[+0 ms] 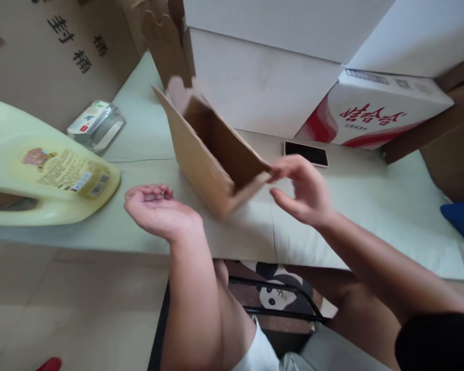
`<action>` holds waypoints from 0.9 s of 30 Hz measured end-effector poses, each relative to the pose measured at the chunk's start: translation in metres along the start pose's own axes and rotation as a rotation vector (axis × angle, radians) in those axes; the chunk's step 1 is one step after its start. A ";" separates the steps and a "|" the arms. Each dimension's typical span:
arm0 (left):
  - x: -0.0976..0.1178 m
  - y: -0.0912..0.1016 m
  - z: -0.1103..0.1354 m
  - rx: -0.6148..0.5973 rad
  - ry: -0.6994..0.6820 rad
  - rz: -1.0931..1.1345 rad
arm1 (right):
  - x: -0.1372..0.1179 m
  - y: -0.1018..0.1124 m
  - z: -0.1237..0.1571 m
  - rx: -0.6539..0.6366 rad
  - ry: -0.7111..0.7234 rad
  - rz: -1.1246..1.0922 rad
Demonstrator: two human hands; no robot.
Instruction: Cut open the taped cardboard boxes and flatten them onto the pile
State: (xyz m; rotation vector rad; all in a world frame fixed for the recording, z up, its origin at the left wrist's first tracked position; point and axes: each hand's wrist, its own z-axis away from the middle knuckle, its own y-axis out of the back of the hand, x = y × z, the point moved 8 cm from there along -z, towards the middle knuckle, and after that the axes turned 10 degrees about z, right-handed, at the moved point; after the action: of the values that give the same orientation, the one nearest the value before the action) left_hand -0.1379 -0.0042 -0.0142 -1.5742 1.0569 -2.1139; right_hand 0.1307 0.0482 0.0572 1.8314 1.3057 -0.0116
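A brown cardboard box [204, 170] stands tilted on the pale green covered surface, its top open and its inside dark. My right hand [303, 190] is at the box's near right corner. Its fingertips seem to touch the rim, while the thumb is spread apart below, not closed on the cardboard. To the left of the box, my left hand [160, 208] is turned palm up with loosely bent fingers and nothing in it. A gap separates it from the box. The box's near edge is slightly blurred.
A large yellow jug [73, 170] is at the left, with a clear plastic package [96, 126] behind it. A phone [306, 154] lies behind my right hand. White boxes [263, 77] and a red-and-white carton [379, 111] line the back. A blue item [462, 219] sits far right.
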 end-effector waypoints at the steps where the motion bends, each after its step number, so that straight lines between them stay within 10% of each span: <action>1: 0.000 -0.004 0.004 -0.011 -0.005 0.002 | 0.000 0.026 0.020 0.088 -0.007 0.027; 8: -0.040 -0.058 0.056 -0.458 0.226 0.001 | -0.014 0.111 0.098 0.134 0.017 0.290; 20: -0.069 -0.084 0.120 -0.885 -0.128 -0.335 | 0.057 0.112 0.135 0.479 -0.361 0.150; 27: -0.084 -0.088 0.125 -0.923 -0.139 -0.468 | 0.064 0.100 0.150 0.190 -0.351 -0.135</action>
State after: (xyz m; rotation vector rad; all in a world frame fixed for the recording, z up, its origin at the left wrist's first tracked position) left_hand 0.0224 0.0614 0.0055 -2.5356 1.9257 -1.7830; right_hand 0.3037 -0.0062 -0.0033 1.7923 1.2043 -0.5230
